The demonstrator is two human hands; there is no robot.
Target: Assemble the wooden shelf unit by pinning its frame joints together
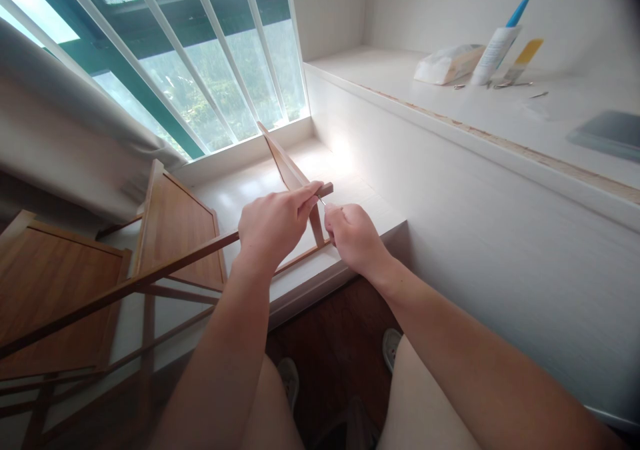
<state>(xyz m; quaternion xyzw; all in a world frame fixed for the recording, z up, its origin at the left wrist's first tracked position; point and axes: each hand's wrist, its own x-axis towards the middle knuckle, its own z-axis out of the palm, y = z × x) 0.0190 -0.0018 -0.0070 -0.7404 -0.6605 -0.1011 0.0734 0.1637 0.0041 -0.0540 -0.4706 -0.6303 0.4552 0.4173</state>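
My left hand (275, 227) is wrapped round a long brown wooden bar (195, 253) near its end, which pokes out past the thumb. Close on its right, my right hand (356, 233) is closed on a thin metal rod (321, 201). The rod's tip meets the bar's end beside my left thumb; its other end is hidden in my fist, so its exact kind does not show. The bar belongs to a slatted wooden rack with several panels, among them a left panel (55, 290), a middle panel (175, 223) and a narrow far panel (285, 163).
Behind the rack is a barred window (215, 63) above a white sill (350, 190). A grey curtain (65, 117) hangs at left. On the white counter (390, 70) stand a blue-nozzled tube (495, 55), a plastic-wrapped packet (447, 63), a yellow-handled brush (525, 57) and small metal pieces.
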